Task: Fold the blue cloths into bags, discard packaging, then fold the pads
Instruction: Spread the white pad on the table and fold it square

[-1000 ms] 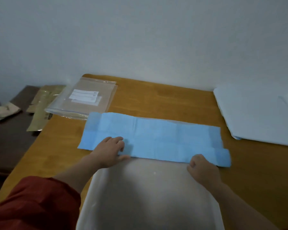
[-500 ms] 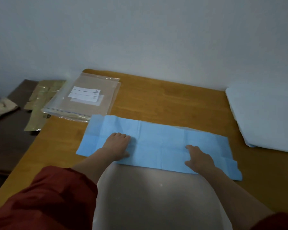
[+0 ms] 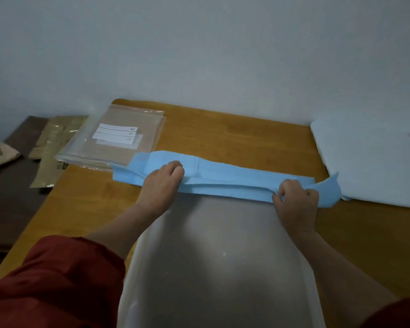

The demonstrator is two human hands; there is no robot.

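The blue cloth (image 3: 225,178) is lain as a long, narrow strip across the table (image 3: 223,129), its near edge gripped by the left hand (image 3: 161,185) and pinched by the right hand (image 3: 296,200). It is judged light, soft and limp, best held at its edges.

Both hands, the left hand (image 3: 162,179) and right hand (image 3: 295,196), now grip the blue cloth (image 3: 225,177), folded narrower.

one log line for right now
step: fold blue cloth | left hand: grips cloth | right hand: pinches cloth | cloth: long strip on table
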